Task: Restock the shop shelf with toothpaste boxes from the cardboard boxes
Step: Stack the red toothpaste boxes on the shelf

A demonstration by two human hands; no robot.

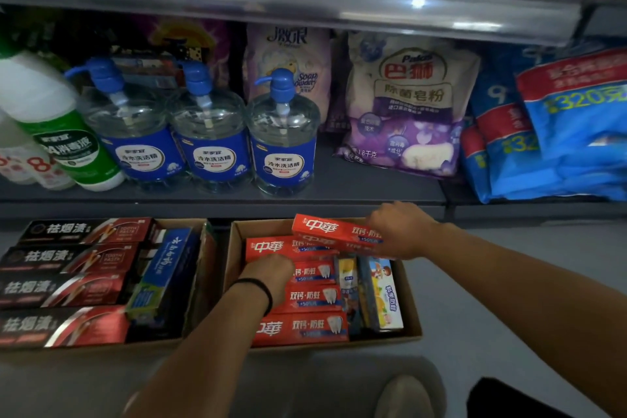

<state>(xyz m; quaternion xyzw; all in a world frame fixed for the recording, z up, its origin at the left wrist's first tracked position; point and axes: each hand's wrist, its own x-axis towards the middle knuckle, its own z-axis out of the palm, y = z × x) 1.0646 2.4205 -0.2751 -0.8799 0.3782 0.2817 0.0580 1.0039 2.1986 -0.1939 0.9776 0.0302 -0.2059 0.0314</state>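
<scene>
Two open cardboard boxes sit on the floor below the shelf. The right cardboard box (412, 312) holds several red toothpaste boxes (305, 327) and a few small colourful ones (383, 292). My right hand (402, 229) grips one red toothpaste box (334, 229) by its right end, raised above the others. My left hand (269, 276), a black band on its wrist, lies on the red boxes inside with fingers curled down; its grip is hidden. The left cardboard box (190, 224) holds black-and-red toothpaste boxes (68, 292) and a blue one (166, 268).
The grey shelf (356, 187) above carries three pump bottles with blue labels (285, 146), a green-and-white bottle (57, 125), soap powder bags (407, 105) and blue packs (559, 132). Bare shelf shows in front of the soap bags. My knee (403, 397) is at the bottom.
</scene>
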